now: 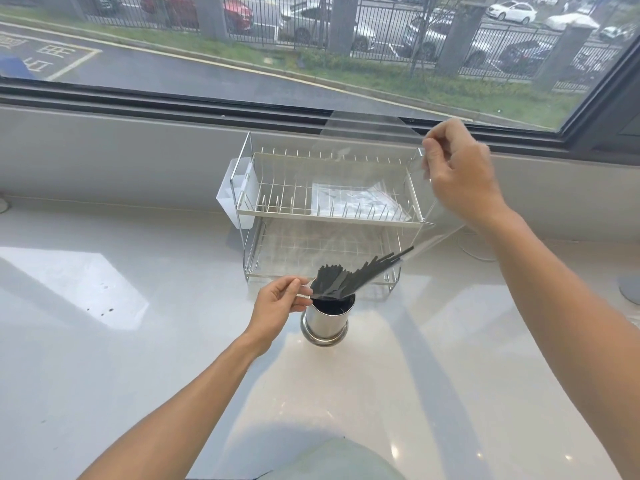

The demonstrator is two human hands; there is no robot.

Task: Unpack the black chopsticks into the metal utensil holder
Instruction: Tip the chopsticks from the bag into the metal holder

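Note:
Several black chopsticks (349, 277) stand fanned out in the round metal utensil holder (327, 323) on the white counter, leaning up to the right. A clear plastic bag (367, 161) still covers their upper ends and stretches up to my right hand (457, 174), which pinches its top edge high above the dish rack. My left hand (277, 306) is at the holder's left rim, its fingers curled around the lower end of the bag beside the chopsticks.
A two-tier wire dish rack (332, 216) with a white side caddy (235, 199) stands just behind the holder, against the window ledge. A grey round object (630, 289) lies at the right edge. The glossy white counter (138, 341) spreads to the left and front.

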